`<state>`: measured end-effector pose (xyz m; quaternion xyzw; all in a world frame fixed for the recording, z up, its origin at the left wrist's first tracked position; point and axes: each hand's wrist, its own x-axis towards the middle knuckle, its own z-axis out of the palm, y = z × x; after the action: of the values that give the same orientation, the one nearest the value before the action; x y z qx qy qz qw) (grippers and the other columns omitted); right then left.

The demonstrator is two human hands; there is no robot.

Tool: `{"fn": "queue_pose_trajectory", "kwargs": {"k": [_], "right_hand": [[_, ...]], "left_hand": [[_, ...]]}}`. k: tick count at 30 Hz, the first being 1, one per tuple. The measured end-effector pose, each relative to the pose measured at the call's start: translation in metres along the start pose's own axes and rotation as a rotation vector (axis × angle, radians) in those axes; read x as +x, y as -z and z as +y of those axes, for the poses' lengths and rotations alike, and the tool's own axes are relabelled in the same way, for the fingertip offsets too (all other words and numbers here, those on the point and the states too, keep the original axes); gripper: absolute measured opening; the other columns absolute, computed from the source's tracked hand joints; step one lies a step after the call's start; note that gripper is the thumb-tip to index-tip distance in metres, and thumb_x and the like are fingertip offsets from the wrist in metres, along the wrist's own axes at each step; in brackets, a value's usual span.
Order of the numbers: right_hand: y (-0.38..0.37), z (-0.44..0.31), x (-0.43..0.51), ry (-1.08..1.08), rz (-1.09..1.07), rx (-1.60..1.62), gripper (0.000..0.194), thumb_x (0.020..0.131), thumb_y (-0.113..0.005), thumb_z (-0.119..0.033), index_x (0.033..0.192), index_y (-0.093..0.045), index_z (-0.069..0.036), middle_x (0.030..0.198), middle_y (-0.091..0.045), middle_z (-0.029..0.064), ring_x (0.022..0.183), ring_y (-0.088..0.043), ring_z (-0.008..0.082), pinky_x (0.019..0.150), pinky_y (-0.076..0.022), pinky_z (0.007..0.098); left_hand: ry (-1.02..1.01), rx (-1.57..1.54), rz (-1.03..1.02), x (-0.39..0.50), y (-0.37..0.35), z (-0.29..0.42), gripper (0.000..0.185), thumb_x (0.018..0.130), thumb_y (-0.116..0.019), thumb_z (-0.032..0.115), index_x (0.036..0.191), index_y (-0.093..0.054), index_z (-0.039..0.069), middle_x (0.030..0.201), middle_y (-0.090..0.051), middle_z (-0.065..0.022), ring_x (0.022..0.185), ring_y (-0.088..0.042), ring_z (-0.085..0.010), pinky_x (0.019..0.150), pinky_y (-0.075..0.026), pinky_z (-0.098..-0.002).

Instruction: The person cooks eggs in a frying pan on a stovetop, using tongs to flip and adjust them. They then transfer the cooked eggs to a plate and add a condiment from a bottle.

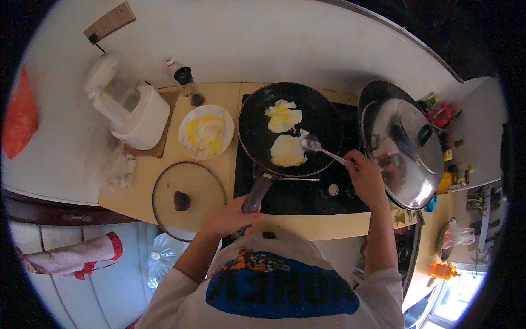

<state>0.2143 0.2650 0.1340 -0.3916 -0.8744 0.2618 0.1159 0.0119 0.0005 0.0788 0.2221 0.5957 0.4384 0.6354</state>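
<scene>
My left hand (pixel 233 217) is closed around the dark handle of a frying pan (pixel 250 133) on the black stove. Between the fingers of my right hand (pixel 365 174) is a metal spoon (pixel 311 144), its bowl at the right edge of the lower fried egg (pixel 287 151). A second fried egg (pixel 283 116) lies above it in the pan. Left of the pan, a white plate (pixel 183 144) holds more fried egg. A glass lid (pixel 168 187) with a dark knob lies nearer to me.
A large domed metal lid (pixel 404 172) leans over a wok right of the pan. Bottles (pixel 186 78) and a white appliance (pixel 144 123) on a brown board stand at left. The stove knob (pixel 333 189) is near my right wrist. The wall runs behind the stove.
</scene>
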Motion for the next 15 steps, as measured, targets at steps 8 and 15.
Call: {"fn": "queue_pose_trajectory", "kwargs": {"k": [8,15], "right_hand": [[-0.016,-0.001,0.060,0.158,-0.157,-0.351,0.014,0.091,-0.053,-0.017,0.097,-0.061,-0.007,0.087,-0.066,0.0180,0.085,-0.063,0.0369,0.073,-0.0495,0.0458],[-0.028,-0.020,0.088,0.118,-0.247,-0.571,0.015,0.088,-0.055,-0.017,0.091,-0.066,-0.006,0.088,-0.067,0.0155,0.085,-0.064,0.0344,0.076,-0.0501,0.0459]], "left_hand": [[-0.097,0.053,-0.054,0.018,0.016,-0.017,0.023,0.084,-0.068,0.018,0.087,-0.047,0.008,0.063,-0.052,-0.0017,0.053,-0.051,-0.0104,0.049,-0.040,-0.0259],[0.041,0.017,-0.056,0.018,0.019,-0.021,0.037,0.079,-0.074,0.036,0.095,-0.054,0.009,0.074,-0.055,0.0012,0.063,-0.051,-0.0086,0.054,-0.043,-0.0252]]}}
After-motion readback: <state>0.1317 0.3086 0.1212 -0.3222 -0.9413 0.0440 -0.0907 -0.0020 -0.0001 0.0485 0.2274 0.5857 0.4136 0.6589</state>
